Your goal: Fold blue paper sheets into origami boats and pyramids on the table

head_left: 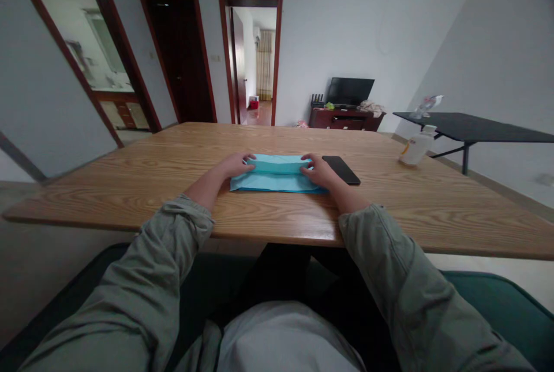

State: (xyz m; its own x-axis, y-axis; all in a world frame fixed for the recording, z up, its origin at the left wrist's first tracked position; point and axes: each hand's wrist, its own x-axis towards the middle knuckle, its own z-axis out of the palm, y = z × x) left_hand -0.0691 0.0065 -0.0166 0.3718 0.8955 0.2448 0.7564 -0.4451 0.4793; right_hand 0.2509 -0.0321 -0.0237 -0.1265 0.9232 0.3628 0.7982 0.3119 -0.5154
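Observation:
A light blue sheet of thin material (pixel 279 182) lies flat on the wooden table in front of me, with darker blue showing along its near edge. Its far part is folded over into a teal strip (pixel 278 166). My left hand (pixel 237 165) pinches the left end of this fold between thumb and fingers. At the right end, my right hand (pixel 317 171) grips the fold in the same way. Just beyond the right hand lies a black phone (pixel 340 169), not touched by the fingers.
The wooden table (pixel 173 153) spans the view. A white bottle (pixel 418 146) stands at its right side. Behind it is a black folding table (pixel 480 127) with a clear plastic item. A TV (pixel 350 91) on a dark red cabinet (pixel 346 121) stands against the far wall.

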